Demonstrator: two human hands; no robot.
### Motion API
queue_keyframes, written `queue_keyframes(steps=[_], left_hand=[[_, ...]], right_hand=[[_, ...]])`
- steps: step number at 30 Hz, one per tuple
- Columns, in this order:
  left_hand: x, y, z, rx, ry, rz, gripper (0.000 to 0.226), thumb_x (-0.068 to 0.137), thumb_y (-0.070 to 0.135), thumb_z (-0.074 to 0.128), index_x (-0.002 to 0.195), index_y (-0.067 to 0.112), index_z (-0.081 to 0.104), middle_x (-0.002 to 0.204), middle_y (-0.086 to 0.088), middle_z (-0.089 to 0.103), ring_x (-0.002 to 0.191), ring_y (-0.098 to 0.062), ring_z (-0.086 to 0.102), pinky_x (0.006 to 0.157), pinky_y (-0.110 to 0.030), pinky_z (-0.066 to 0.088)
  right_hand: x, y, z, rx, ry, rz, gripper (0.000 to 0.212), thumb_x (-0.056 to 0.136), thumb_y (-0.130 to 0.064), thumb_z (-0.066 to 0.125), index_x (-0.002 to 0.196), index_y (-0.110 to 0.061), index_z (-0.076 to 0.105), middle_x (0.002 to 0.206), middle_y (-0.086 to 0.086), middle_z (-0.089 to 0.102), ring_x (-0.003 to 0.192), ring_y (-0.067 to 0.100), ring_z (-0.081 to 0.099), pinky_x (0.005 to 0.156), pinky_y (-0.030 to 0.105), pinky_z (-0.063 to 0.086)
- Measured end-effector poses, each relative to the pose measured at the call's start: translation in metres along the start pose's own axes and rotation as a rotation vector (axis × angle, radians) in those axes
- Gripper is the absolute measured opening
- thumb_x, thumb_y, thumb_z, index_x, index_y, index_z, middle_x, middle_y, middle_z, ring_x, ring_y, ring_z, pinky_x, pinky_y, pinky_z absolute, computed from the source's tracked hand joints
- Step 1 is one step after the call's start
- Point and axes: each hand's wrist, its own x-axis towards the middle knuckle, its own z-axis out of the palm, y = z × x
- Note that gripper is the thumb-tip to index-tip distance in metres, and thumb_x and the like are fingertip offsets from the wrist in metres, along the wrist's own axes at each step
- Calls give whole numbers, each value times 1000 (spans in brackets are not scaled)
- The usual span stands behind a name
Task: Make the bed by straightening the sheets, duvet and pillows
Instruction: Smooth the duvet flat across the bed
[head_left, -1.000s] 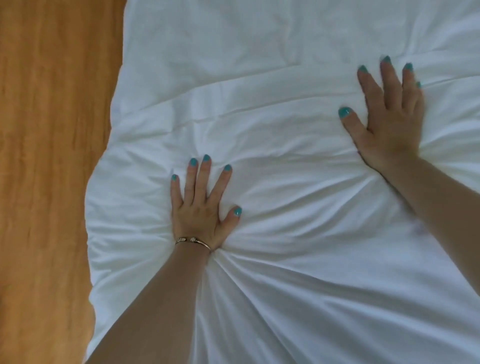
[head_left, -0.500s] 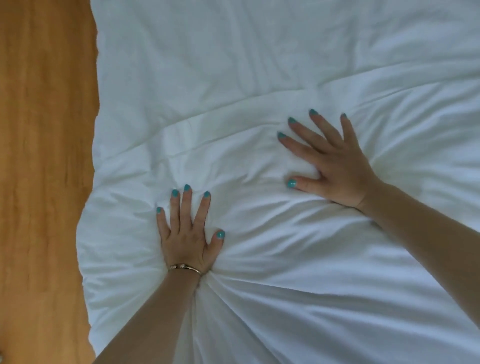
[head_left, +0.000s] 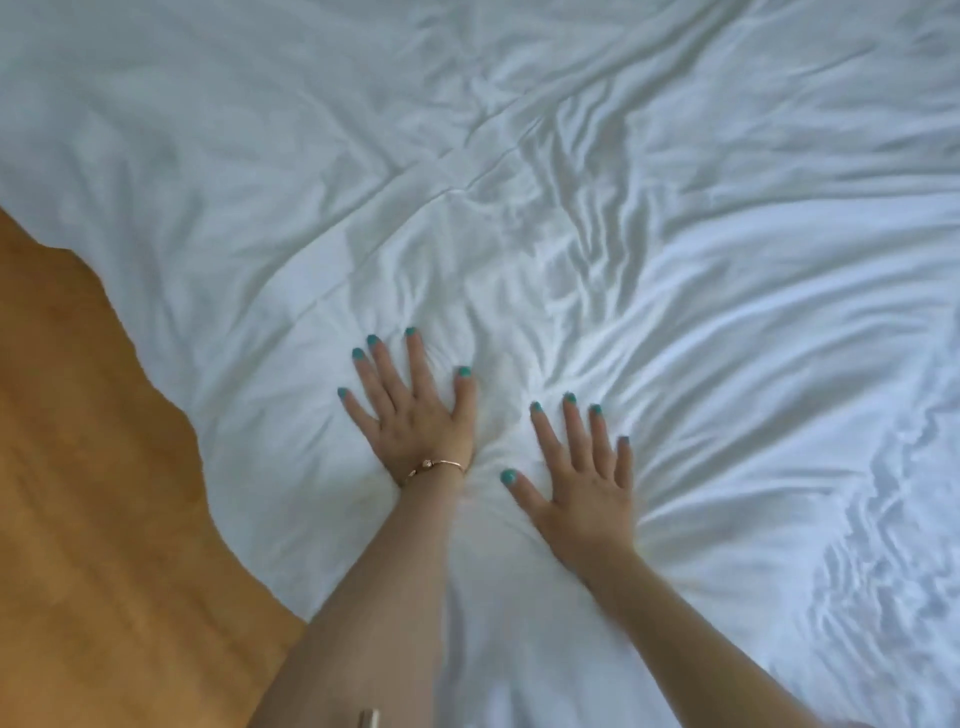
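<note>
Both palms lie flat with fingers spread and holding nothing, the left hand (head_left: 415, 415) just beside the right hand (head_left: 582, 478), pressing the white duvet (head_left: 727, 312) near the bed's left edge above the wooden floor (head_left: 93, 467). She looks mid-smoothing; creases fan out rightward, so I'd expect the next stroke to sweep outward across them.

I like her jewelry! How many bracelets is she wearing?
1: a thin gold bracelet on the wrist of the left hand. The right hand wrist shows none. Both hands press the white duvet.
</note>
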Motion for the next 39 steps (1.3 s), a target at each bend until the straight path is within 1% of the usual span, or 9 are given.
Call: queue_keyframes(steps=[4, 7, 12, 18, 24, 27, 31, 35, 39], left_hand=[[-17, -30, -16, 168, -89, 296, 68, 93, 61, 18, 153, 32, 3, 161, -11, -2, 148, -28, -7, 116, -52, -11], [-55, -68, -21, 183, -115, 526, 62, 94, 57, 21, 152, 36, 13, 162, -3, 3, 149, -23, -1, 119, -49, 1], [-96, -96, -8, 179, -168, 544, 67, 91, 65, 19, 152, 37, 8, 162, 1, 4, 149, -19, 1, 120, -44, 2], [-88, -87, 0, 248, -175, 534, 67, 92, 65, 16, 150, 38, -5, 161, 3, -7, 148, -18, -10, 119, -43, -6], [-113, -94, -72, 232, -581, 517, 60, 97, 56, 20, 149, 45, -8, 160, 6, -18, 146, -18, -17, 119, -44, -6], [-142, -136, -110, 207, -730, 659, 56, 99, 48, 28, 151, 43, 7, 161, 7, 2, 148, -16, 2, 118, -42, 13], [-122, -194, -128, -101, -414, 634, 44, 97, 29, 46, 141, 36, 43, 127, 8, 55, 117, -17, 51, 96, -30, 42], [-22, -206, -122, -168, -195, 526, 54, 91, 27, 62, 142, 23, 45, 135, -9, 48, 125, -30, 44, 102, -46, 41], [77, -188, -118, -244, -319, 354, 95, 77, 45, 74, 151, 25, 18, 154, -12, 18, 141, -31, 16, 113, -49, 25]], right_hand=[[-45, -21, 12, 34, -70, 47, 79, 81, -83, 12, 145, -52, -21, 158, -13, -27, 144, 14, -30, 119, 44, -13], [-96, -17, 33, -32, -47, -33, 82, 84, -84, 20, 151, -46, -6, 163, -6, -8, 150, 22, -10, 118, 49, 0], [-116, -4, 63, -89, -96, -57, 83, 85, -84, 20, 154, -40, 9, 162, 2, 12, 147, 29, 16, 113, 52, 12], [-101, -3, 70, -151, -169, -13, 80, 77, -86, 3, 134, -50, -41, 150, -7, -42, 140, 22, -37, 111, 47, -24], [-137, -21, 59, -36, 11, 58, 72, 88, -78, 5, 144, -46, -28, 156, -11, -28, 147, 19, -22, 119, 47, -9], [-195, -52, 75, 93, 26, 171, 72, 91, -70, 17, 151, -44, -13, 161, -10, -13, 150, 20, -9, 119, 47, -2], [-245, -96, 97, 60, -6, 62, 103, 68, -61, 68, 154, -37, 17, 163, -2, 6, 146, 28, 21, 111, 55, 18], [-226, -103, 74, 318, 352, 706, 84, 78, -60, 66, 150, -43, 26, 162, 10, 8, 148, 31, 11, 112, 59, 11], [-210, -97, 61, 648, 397, 1251, 111, 61, -67, 77, 147, -52, 9, 159, 15, -19, 146, 42, -4, 112, 61, 18]])
